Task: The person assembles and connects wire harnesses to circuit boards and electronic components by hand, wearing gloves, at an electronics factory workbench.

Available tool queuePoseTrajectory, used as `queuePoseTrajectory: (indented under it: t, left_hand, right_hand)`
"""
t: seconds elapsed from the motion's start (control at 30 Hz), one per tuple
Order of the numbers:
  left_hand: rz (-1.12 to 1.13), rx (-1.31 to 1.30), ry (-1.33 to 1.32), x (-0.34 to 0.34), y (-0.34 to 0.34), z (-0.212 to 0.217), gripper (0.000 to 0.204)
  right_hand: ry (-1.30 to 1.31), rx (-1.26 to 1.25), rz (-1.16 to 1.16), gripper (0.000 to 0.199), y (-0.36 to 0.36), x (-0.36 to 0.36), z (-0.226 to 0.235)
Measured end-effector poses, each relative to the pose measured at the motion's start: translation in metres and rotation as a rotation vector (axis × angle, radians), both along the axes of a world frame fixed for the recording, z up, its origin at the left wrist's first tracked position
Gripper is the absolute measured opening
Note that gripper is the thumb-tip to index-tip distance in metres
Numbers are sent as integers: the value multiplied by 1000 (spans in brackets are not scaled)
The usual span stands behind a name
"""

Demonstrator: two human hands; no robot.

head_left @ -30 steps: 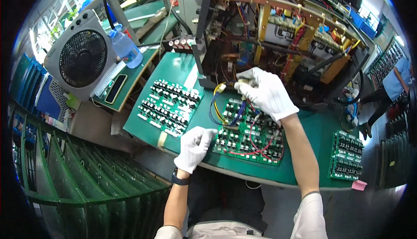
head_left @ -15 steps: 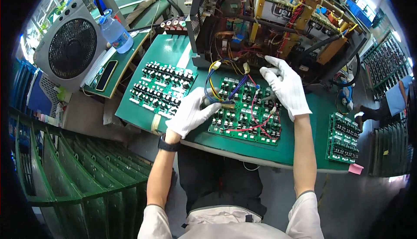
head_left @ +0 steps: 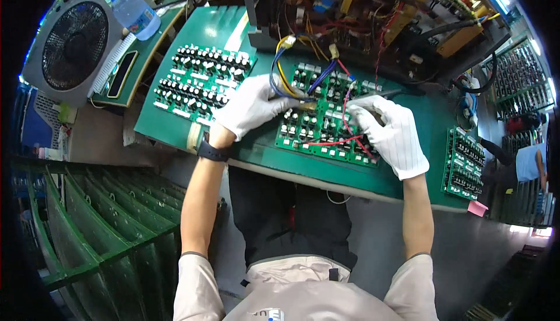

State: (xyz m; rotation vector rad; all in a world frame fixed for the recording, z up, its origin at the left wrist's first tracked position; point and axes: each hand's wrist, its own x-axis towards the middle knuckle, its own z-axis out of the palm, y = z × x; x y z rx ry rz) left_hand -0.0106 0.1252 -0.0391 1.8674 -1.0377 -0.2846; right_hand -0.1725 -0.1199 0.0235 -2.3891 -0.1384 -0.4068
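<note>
Centrally, one wired circuit board (head_left: pixel 326 117) lies on the green counter (head_left: pixel 408 175). Left hand (head_left: pixel 252 106) pinches its blue-yellow wires (head_left: pixel 279 82). Right hand (head_left: pixel 392 134) grips a slim tool (head_left: pixel 379 95).

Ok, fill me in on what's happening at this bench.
A person in white gloves works over a green circuit board lying on the green bench mat. The left hand rests on the board's left edge, by a loop of blue and yellow wires. The right hand is on the board's right side, holding a thin dark tool. A second populated board lies to the left, untouched.
</note>
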Motion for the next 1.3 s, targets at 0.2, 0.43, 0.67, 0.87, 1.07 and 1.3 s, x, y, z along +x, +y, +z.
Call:
queuePoseTrajectory:
  t: [0.2,0.43,0.67,0.87,1.07,1.3]
  left_hand:
    - [9,8,-43,11,8,-14,31]
    - [-14,-93,-52,15,7,-30,31]
    - [50,9,-81,3,11,-15,23]
    - [73,-27,-82,4,8,-19,23]
    - [90,2,-96,0,8,-17,26]
    - [106,-25,-265,-2,9,-22,23]
  right_hand:
    - [41,-495,132,27,14,41,-10]
    - [180,-549,88,35,24,65,-20]
    - [255,-510,77,27,23,70,-24]
    - [123,-530,37,21,23,62,-34]
    - [85,-571,20,21,30,58,-34]
    - [-87,-617,-5,18,29,53,-56]
